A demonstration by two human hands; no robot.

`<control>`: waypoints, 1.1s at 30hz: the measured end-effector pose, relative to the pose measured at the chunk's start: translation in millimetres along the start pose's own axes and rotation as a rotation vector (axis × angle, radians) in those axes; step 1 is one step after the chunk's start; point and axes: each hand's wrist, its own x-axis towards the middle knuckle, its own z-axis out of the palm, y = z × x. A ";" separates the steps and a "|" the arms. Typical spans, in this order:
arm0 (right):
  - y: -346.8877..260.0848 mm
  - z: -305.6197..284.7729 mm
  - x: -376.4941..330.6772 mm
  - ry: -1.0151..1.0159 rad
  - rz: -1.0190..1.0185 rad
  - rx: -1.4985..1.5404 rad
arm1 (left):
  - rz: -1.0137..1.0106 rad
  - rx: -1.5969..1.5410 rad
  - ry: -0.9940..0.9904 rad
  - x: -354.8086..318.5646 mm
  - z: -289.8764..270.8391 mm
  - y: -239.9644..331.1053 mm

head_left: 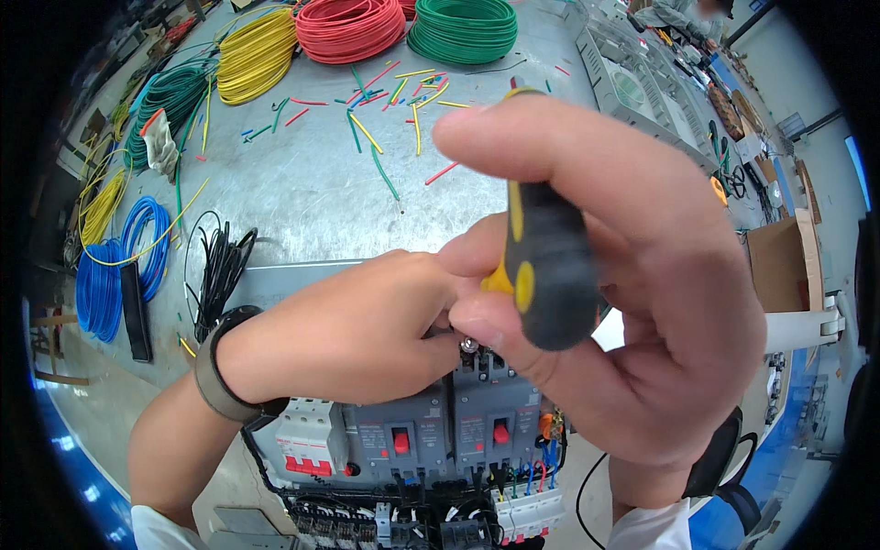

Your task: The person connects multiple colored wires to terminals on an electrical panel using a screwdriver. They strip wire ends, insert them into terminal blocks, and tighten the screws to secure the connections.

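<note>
My right hand is wrapped round a screwdriver with a black and yellow handle, raised close to the camera. Below it, my left hand, with a watch on the wrist, is closed at the upper terminals of two grey circuit breakers; whatever its fingers pinch is hidden. The left breaker and the right breaker each have a red toggle. A shiny terminal screw shows between my hands. Beside the left breaker sits a white breaker block with red levers.
Beyond my hands, cut wire scraps litter the metal table. Yellow, red and green wire coils stand at the back. Blue coils and black cables lie left. A cardboard box stands right; another person is far right.
</note>
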 end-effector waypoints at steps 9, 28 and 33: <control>7.4 1.9 5.4 -0.215 -0.062 0.048 | 0.040 -0.043 -0.010 -6.1 1.8 0.0; 22.4 37.2 -29.3 0.047 -0.397 -0.004 | 0.208 0.156 0.016 -11.2 12.7 -26.3; 6.8 10.8 -47.3 -0.164 -0.145 0.257 | -0.004 0.214 0.224 6.4 18.7 -23.2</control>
